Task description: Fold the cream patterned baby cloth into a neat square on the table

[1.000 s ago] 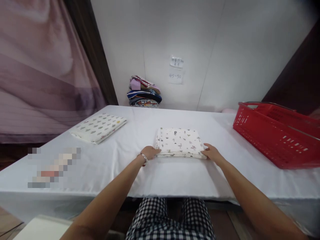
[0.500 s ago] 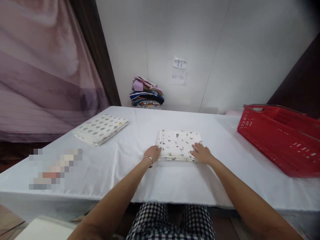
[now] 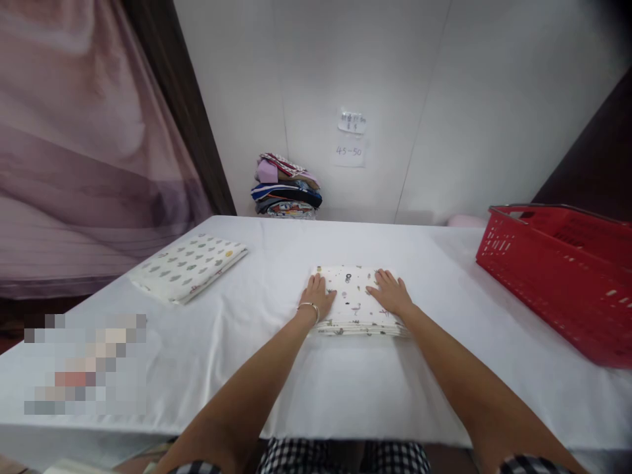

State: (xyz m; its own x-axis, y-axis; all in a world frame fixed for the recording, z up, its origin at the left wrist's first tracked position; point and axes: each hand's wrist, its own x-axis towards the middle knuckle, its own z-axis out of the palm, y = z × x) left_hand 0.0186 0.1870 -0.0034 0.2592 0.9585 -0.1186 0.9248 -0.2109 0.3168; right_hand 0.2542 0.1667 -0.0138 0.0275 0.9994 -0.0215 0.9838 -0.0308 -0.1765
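Observation:
In front of me a folded white cloth (image 3: 351,299) with small printed figures lies on the white-covered table (image 3: 365,388). Its folded layers show along the near edge. My left hand (image 3: 316,297), with a bracelet at the wrist, rests flat on the cloth's left side, fingers stretched forward. On the right side of the cloth lies my right hand (image 3: 390,292), palm down and fingers spread. Neither hand grips anything. A second folded white cloth (image 3: 190,266), printed with grey clouds, sits apart to the left.
A red plastic basket (image 3: 557,283) stands on the table at the right. Beyond the far edge is a stack of folded fabrics (image 3: 286,187) against the wall. Paper signs (image 3: 349,151) hang there. A pinkish curtain (image 3: 93,158) borders the left; a pixelated patch covers the table's near left.
Both hands have moved from the cloth's side edges onto its top, reaching further forward and lying flat. The camera view has shifted slightly; the cloth stays in place.

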